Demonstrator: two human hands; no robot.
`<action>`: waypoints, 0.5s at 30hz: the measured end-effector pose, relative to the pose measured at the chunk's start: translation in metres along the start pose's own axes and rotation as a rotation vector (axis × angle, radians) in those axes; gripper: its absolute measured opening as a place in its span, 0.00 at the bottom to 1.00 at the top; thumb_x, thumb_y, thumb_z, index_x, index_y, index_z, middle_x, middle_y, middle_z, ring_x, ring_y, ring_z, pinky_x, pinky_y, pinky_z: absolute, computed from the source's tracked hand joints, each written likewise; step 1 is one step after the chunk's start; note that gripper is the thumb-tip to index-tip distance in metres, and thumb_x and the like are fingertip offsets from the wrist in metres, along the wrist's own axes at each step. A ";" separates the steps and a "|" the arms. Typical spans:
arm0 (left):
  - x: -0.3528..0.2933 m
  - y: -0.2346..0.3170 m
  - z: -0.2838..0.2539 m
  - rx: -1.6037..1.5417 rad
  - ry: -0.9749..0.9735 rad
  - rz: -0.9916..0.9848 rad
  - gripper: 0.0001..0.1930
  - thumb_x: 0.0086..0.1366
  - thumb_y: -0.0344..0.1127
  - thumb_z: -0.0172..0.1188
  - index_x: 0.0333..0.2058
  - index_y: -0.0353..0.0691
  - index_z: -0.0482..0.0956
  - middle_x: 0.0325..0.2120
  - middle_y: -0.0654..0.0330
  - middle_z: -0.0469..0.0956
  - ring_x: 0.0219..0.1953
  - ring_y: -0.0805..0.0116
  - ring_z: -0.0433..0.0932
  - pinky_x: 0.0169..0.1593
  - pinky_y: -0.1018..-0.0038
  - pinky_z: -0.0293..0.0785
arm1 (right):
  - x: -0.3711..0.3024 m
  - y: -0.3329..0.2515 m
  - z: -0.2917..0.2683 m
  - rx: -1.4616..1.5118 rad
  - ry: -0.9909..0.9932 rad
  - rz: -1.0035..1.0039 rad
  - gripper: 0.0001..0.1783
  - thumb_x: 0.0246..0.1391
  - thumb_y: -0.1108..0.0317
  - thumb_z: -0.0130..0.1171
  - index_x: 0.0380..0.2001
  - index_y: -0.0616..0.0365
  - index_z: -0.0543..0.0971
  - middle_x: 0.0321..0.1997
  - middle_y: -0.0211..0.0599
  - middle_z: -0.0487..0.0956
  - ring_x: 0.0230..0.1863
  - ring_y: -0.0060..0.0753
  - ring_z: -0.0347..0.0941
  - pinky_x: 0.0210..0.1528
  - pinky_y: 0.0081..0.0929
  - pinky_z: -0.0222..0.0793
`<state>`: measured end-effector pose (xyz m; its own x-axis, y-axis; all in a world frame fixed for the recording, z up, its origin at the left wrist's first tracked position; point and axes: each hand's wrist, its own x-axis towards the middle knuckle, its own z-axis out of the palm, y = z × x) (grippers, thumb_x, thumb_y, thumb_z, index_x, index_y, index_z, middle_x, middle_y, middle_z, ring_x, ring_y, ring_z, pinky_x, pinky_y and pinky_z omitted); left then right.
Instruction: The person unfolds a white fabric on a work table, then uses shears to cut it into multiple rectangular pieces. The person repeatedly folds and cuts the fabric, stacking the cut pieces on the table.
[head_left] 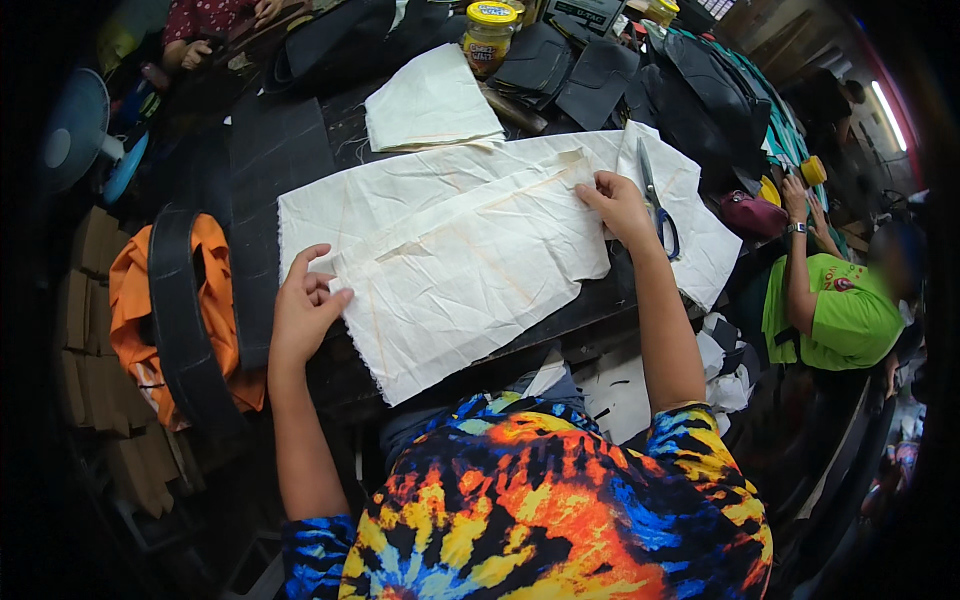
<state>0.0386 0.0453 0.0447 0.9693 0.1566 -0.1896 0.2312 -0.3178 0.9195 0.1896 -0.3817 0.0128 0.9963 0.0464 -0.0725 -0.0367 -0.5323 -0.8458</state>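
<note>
A creased white cloth piece (pixel 470 275) with faint orange lines lies in front of me, its lower edge hanging past the table edge. My left hand (pixel 305 305) holds its left edge, the thumb against the cloth and the index finger lifted. At its upper right corner, my right hand (pixel 618 208) pinches the cloth between thumb and fingers. Beneath and behind it spreads a larger white cloth (pixel 320 205). Scissors with dark blue handles (pixel 648 180) rest on white cloth just right of my right hand. Farther back is a folded white cloth stack (pixel 430 100).
Black sheet material (pixel 275 150) covers the left of the table, near an orange cloth bundle (pixel 210 270). A yellow-lidded jar (pixel 488 45) and black cut pieces (pixel 595 80) stand at the back. A person in a green shirt (pixel 835 310) is at the right; a fan (pixel 75 130) is at left.
</note>
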 end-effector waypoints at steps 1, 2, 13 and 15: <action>-0.003 -0.001 0.001 -0.001 -0.008 0.010 0.30 0.54 0.18 0.63 0.57 0.38 0.69 0.31 0.64 0.73 0.27 0.84 0.68 0.32 0.86 0.67 | 0.001 -0.004 -0.001 -0.023 -0.023 0.018 0.13 0.54 0.62 0.65 0.28 0.63 0.78 0.19 0.20 0.68 0.23 0.14 0.62 0.25 0.19 0.59; -0.005 -0.002 0.002 -0.025 -0.024 0.031 0.31 0.54 0.18 0.62 0.59 0.38 0.68 0.32 0.64 0.73 0.27 0.84 0.69 0.33 0.86 0.67 | 0.003 -0.008 -0.003 -0.070 0.024 -0.045 0.13 0.53 0.63 0.66 0.29 0.63 0.79 0.21 0.22 0.70 0.24 0.16 0.64 0.27 0.20 0.61; -0.003 -0.010 0.008 0.080 0.132 0.086 0.18 0.55 0.19 0.64 0.45 0.33 0.77 0.29 0.66 0.73 0.28 0.81 0.71 0.33 0.83 0.69 | 0.027 -0.016 0.004 -0.149 0.172 -0.235 0.12 0.45 0.70 0.68 0.33 0.66 0.81 0.35 0.37 0.78 0.34 0.28 0.74 0.39 0.24 0.71; 0.003 -0.008 0.005 0.135 0.170 0.160 0.09 0.55 0.21 0.65 0.36 0.31 0.80 0.25 0.66 0.75 0.27 0.80 0.71 0.33 0.81 0.70 | 0.029 -0.014 0.005 -0.104 0.118 -0.155 0.11 0.45 0.71 0.67 0.32 0.65 0.81 0.31 0.33 0.78 0.32 0.25 0.73 0.37 0.23 0.69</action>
<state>0.0396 0.0440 0.0352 0.9690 0.2457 0.0256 0.0963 -0.4711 0.8768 0.2186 -0.3684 0.0201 0.9918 0.0388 0.1218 0.1200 -0.6109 -0.7826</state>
